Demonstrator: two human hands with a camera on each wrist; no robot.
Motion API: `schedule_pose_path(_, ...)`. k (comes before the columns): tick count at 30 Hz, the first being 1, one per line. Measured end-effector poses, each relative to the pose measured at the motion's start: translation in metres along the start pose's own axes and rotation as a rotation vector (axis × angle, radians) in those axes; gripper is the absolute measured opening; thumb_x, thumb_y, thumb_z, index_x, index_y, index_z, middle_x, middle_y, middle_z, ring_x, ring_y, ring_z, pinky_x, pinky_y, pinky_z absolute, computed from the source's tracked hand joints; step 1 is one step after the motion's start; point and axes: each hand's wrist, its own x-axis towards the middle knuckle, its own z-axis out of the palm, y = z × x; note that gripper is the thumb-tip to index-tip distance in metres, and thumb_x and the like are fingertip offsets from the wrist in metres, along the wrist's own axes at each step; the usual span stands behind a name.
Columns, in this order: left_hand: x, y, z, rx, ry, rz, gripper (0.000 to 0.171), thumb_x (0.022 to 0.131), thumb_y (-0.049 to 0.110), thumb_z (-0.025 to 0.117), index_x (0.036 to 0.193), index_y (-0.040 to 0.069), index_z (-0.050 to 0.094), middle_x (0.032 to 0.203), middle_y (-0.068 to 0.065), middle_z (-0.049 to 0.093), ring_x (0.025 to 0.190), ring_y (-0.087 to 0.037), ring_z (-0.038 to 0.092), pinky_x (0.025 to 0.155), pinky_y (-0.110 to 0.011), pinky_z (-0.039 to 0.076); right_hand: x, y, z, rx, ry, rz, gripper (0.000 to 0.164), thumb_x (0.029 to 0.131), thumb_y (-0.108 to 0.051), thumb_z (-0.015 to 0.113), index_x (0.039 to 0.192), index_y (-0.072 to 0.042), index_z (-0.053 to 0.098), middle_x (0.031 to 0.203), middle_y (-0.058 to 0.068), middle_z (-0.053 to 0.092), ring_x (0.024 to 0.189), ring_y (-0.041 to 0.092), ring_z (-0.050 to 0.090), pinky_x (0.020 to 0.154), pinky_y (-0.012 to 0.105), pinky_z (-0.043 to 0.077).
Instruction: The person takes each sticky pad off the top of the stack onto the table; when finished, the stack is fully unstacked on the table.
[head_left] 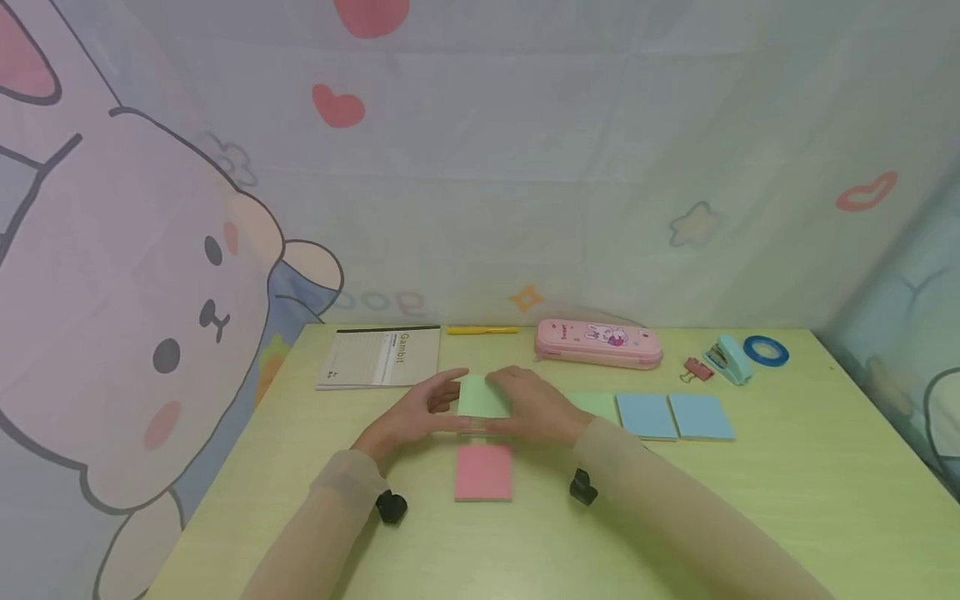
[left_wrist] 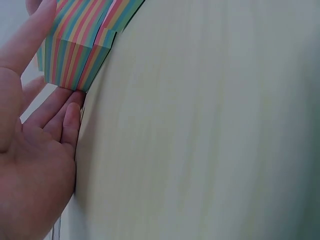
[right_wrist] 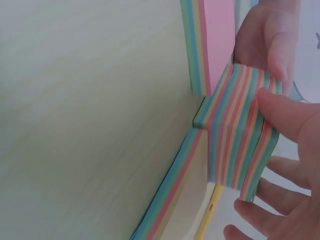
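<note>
Both hands hold a stack of striped-edged sticky note pads (head_left: pixel 483 397), its top sheet light green. My left hand (head_left: pixel 418 411) is at its left side, thumb along the near edge and fingers farther back. On the right, my right hand (head_left: pixel 538 407) grips the stack, thumb at the near side and fingers over the far edge. The right wrist view shows layered coloured edges of the stack (right_wrist: pixel 232 130), with both thumbs against it. A pink sticky note pad (head_left: pixel 483 472) lies just in front. Partly hidden by the right hand is a green pad (head_left: pixel 594 405).
Two blue pads (head_left: pixel 646 417) lie to the right. Along the back are a notebook (head_left: pixel 375 358), a yellow pen (head_left: pixel 482 331) and a pink pencil case (head_left: pixel 597 343). A red binder clip (head_left: pixel 697 369), a mint stapler (head_left: pixel 729 360) and blue tape (head_left: pixel 766 351) sit back right.
</note>
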Motion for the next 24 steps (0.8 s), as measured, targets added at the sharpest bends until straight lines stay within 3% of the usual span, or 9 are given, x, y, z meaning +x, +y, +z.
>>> schedule_pose_path(6,0.002,-0.006,0.0,-0.002,0.003,-0.005,0.085,0.094,0.016,0.082,0.164,0.01,0.034,0.161,-0.015,0.046,0.15,-0.034,0.043,0.126,-0.051,0.033,-0.018,0.014,-0.005,0.013,0.056,0.028,0.07,0.091,-0.038,0.084,0.144,-0.002,0.058,0.145,0.016,0.06,0.137,0.034,0.054,0.119,0.048,0.043)
schedule_pose_path(13,-0.001,-0.005,0.001,0.008,0.014,-0.032,0.081,0.093,0.023,0.084,0.162,0.014,0.041,0.165,-0.007,0.043,0.152,-0.031,0.041,0.126,-0.047,0.033,-0.062,0.028,-0.016,0.037,0.122,-0.037,0.058,0.088,-0.034,0.087,0.133,-0.004,0.065,0.132,0.011,0.066,0.124,0.032,0.06,0.11,0.052,0.049)
schedule_pose_path(19,-0.002,-0.004,0.0,0.002,0.017,-0.051,0.086,0.09,0.027,0.086,0.162,0.016,0.041,0.165,0.0,0.042,0.153,-0.028,0.04,0.126,-0.044,0.033,-0.097,0.034,-0.019,0.037,0.07,-0.081,0.057,0.085,-0.034,0.09,0.13,-0.007,0.067,0.13,0.006,0.069,0.124,0.031,0.062,0.109,0.053,0.05)
schedule_pose_path(24,-0.001,-0.003,0.0,0.009,0.016,-0.04,0.085,0.091,0.025,0.085,0.162,0.014,0.041,0.164,-0.002,0.043,0.153,-0.028,0.04,0.127,-0.045,0.033,-0.115,0.032,-0.014,0.051,-0.007,-0.085,0.058,0.085,-0.039,0.089,0.13,-0.01,0.067,0.131,0.003,0.067,0.124,0.027,0.061,0.109,0.051,0.05)
